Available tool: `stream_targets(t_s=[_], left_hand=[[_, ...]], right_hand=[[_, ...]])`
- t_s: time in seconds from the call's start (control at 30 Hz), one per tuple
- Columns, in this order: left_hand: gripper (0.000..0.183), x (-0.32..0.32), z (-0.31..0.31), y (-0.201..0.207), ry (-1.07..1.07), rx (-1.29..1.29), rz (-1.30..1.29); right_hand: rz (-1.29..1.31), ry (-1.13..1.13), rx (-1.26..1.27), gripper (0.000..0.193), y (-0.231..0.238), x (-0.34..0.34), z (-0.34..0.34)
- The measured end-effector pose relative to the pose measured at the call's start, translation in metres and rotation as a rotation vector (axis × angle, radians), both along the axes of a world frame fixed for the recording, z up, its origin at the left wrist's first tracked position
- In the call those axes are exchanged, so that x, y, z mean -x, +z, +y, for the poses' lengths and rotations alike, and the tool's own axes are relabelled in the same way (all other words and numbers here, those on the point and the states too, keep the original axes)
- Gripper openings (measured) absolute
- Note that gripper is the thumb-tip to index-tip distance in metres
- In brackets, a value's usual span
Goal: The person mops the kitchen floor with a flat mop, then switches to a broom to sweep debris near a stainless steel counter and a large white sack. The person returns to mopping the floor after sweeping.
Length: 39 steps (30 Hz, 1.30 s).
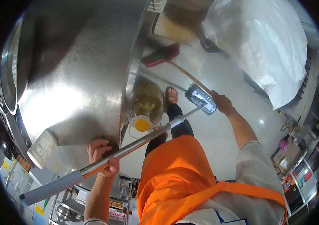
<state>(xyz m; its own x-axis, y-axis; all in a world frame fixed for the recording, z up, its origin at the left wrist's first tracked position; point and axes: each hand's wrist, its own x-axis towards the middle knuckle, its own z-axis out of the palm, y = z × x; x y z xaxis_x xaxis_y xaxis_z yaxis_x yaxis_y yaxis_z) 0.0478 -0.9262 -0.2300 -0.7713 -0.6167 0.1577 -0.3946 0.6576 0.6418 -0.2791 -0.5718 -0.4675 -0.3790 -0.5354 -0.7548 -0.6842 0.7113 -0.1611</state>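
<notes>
A long-handled scrub brush slants across my front, its steel pole (140,140) ending in a grey grip at the lower left. My left hand (101,155) is closed round this pole beside the steel counter's edge. The brush's head (201,99), with dark bristles and a grey plate, hangs above the floor. In my right hand (222,102) is the wooden handle (189,76) of a broom. That broom's red head (162,55) lies farther off to the left, slightly blurred. The handle passes close to the scrub brush's head.
A big steel counter (80,101) fills the left, with a pale cup (43,148) near its front. Beside it on the floor stands a clear jug (146,105) with a yellow cap, near my feet. White plastic sheeting (259,48) covers something bulky at the right.
</notes>
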Motion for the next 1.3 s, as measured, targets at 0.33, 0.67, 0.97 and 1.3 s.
stream_targets(t_s=[0.33, 0.67, 0.97, 1.3], left_hand=[[0.041, 0.001, 0.001, -0.002, -0.022, -0.019, 0.017], [0.031, 0.008, 0.002, 0.000, -0.028, -0.012, 0.067], [0.024, 0.010, -0.002, 0.005, -0.044, -0.019, 0.050], [0.026, 0.013, -0.004, 0.010, -0.045, -0.062, 0.037]], right_hand=[[0.028, -0.182, -0.097, 0.049, 0.017, -0.077, 0.161], [-0.487, -1.705, 0.057, 0.034, 0.110, -0.134, 0.046], [-0.246, -1.337, 0.432, 0.035, 0.053, -0.046, -0.058], [-0.199, -1.489, 0.329, 0.041, -0.044, -0.032, -0.093]])
